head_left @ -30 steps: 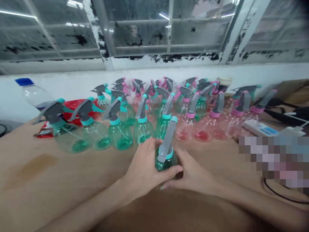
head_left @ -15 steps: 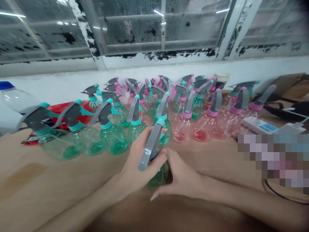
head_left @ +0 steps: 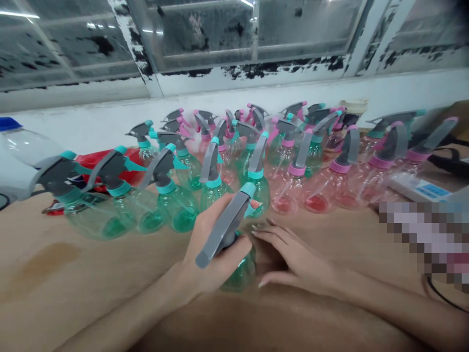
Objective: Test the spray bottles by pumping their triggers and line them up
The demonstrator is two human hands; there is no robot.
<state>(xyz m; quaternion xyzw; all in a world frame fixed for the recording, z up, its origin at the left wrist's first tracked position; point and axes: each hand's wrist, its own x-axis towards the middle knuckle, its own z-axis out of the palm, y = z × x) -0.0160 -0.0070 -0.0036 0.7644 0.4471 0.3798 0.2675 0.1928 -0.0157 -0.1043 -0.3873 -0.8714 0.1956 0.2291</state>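
Observation:
My left hand (head_left: 210,254) is wrapped round the neck of a green spray bottle (head_left: 240,271) with a grey trigger head (head_left: 223,225), tilted toward me just above the brown table (head_left: 91,283). My right hand (head_left: 293,256) lies beside the bottle on the table, fingers stretched out and apart, holding nothing. Behind them stand several green spray bottles (head_left: 179,208) on the left and several pink ones (head_left: 315,195) on the right, all with grey triggers.
A clear water bottle with a blue cap (head_left: 22,146) and a red packet (head_left: 91,164) lie at the left. A white power strip (head_left: 417,188) and black cables (head_left: 447,161) sit at the right. A white wall and windows rise behind the bottles.
The green bottle has been tilted back toward me and lifted in my left hand. My right hand has let go of it and now rests flat beside it.

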